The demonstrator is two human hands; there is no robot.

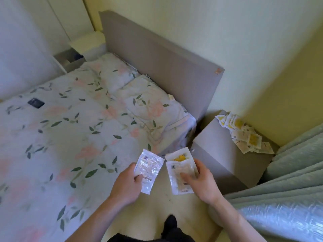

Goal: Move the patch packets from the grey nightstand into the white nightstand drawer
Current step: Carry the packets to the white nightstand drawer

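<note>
Grey nightstand [227, 154] holds most packets [244, 135] in a pile, left hand [127, 186] pinching one packet [150, 172], right hand [202, 180] gripping a few [180, 173], white drawer [70, 58] far across bed [70, 128], so barely begun, I'd say.

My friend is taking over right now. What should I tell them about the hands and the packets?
Left hand: grips one packet.
Right hand: grips a small stack of packets.
Both are held over the floor between the bed and the grey nightstand.
A pile of packets lies on the back of the grey nightstand, by the wall.
The white nightstand is across the bed; its drawer looks open.
Done: some packets picked up.
Left: carry these to the drawer, then come back for the pile.
</note>
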